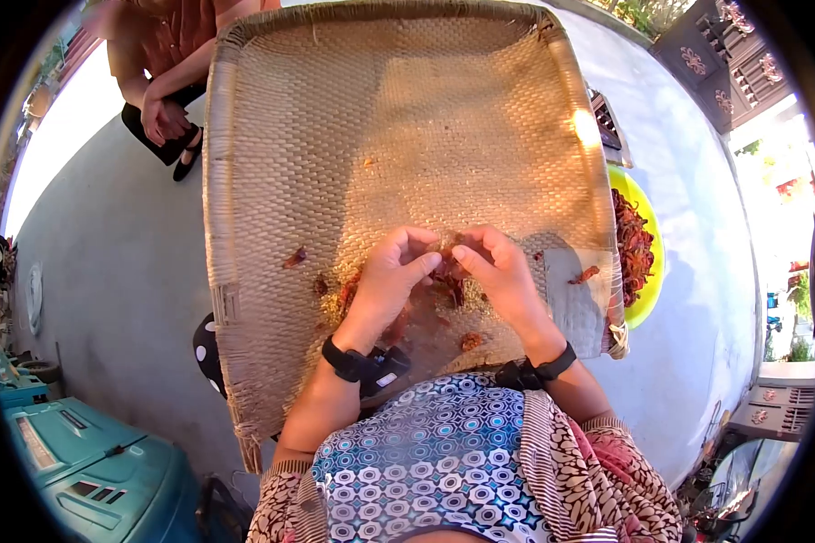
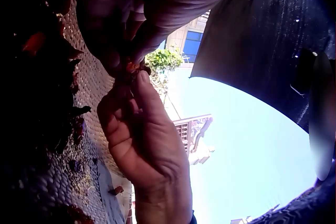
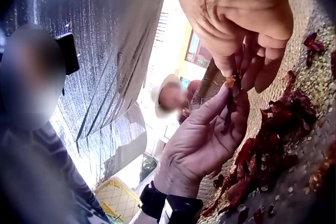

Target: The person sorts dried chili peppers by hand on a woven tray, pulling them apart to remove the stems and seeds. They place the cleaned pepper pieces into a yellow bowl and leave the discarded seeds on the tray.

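Both hands meet over the near part of a large woven tray [image 1: 290, 181]. My left hand [image 1: 385, 281] and right hand [image 1: 505, 276] pinch a dried red chili [image 3: 228, 116] between thumbs and fingertips. In the right wrist view an orange-red bit of it shows at the fingertips, and its dark body lies along the left palm. The left wrist view shows the thumb of the right hand [image 2: 149, 145] pressed at the chili [image 2: 131, 67]. Under the hands lie dark red chili pieces [image 3: 289, 111] and scattered pale yellow seeds [image 3: 321, 85].
A yellow basin [image 1: 656, 262] heaped with dried chilies stands beyond the tray's right edge. Loose chili bits [image 1: 295, 258] lie on the weave, and a grey patch [image 1: 578, 303] is at right. Another person [image 1: 167, 81] crouches at upper left. A teal container [image 1: 100, 462] stands lower left.
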The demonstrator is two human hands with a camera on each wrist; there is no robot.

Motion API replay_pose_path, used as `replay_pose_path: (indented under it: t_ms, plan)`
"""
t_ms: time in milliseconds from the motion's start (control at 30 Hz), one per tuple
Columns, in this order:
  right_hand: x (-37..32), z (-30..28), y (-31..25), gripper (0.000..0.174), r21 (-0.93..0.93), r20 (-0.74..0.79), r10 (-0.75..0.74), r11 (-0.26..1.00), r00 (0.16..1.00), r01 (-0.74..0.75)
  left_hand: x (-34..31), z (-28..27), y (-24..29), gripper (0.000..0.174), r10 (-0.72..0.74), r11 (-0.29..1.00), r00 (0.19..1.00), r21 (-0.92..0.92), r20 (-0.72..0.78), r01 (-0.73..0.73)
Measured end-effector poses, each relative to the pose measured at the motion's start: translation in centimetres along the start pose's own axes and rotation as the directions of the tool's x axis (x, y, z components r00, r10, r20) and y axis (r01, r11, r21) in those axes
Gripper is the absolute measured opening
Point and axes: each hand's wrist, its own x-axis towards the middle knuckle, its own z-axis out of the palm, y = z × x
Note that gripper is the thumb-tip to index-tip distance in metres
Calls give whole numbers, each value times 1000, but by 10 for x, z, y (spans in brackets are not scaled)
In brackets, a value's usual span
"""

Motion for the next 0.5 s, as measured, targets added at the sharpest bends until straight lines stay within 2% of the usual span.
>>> replay_pose_path:
  t_ms: [100, 167, 200, 233, 267, 300, 367, 400, 433, 467, 500]
  plan:
    - [-10, -23, -12, 19, -80, -143, 2, 997, 990, -14, -1, 1, 1, 18, 6, 1000, 1000, 21, 13, -7]
    - [-14, -56, -11, 16, -11, -223, -174, 984, 959, 176, 0, -2, 0, 18, 0, 996, 1000, 85, -6, 0]
    - [-16, -75, -17, 16, -122, -317, -233, 971, 919, 204, 1, -3, -1, 18, -1, 993, 1000, 118, -19, 3]
    - [-17, -96, -23, 16, -231, -399, -297, 948, 867, 219, 4, -4, -11, 17, 69, 989, 997, 131, -38, -63]
    - [-17, -125, -21, 17, -440, -426, -417, 871, 803, 219, 4, -3, -12, 18, 130, 971, 989, 212, -71, -113]
    - [-24, -140, -35, 17, -531, -441, -467, 824, 767, 197, 4, -2, -13, 18, 195, 942, 976, 294, -99, -159]
    - [-28, -178, -38, 16, -492, -560, -480, 848, 675, 196, 2, -2, -13, 20, 327, 826, 940, 514, -99, -233]
    - [-33, -191, -41, 21, -657, -568, -517, 754, 640, 26, 1, -3, -10, 22, 387, 725, 920, 638, -65, -260]
    - [-36, -196, -38, 23, -801, -511, -613, 594, 602, -75, 0, -3, -7, 24, 441, 604, 897, 746, -21, -279]
    - [-39, -198, -35, 25, -896, -431, -695, 405, 576, -181, -1, -1, -4, 25, 465, 548, 885, 776, 27, -312]
    - [-43, -191, -37, 25, -902, -413, -644, 387, 644, -191, -2, 2, -1, 27, 484, 488, 872, 802, 78, -343]
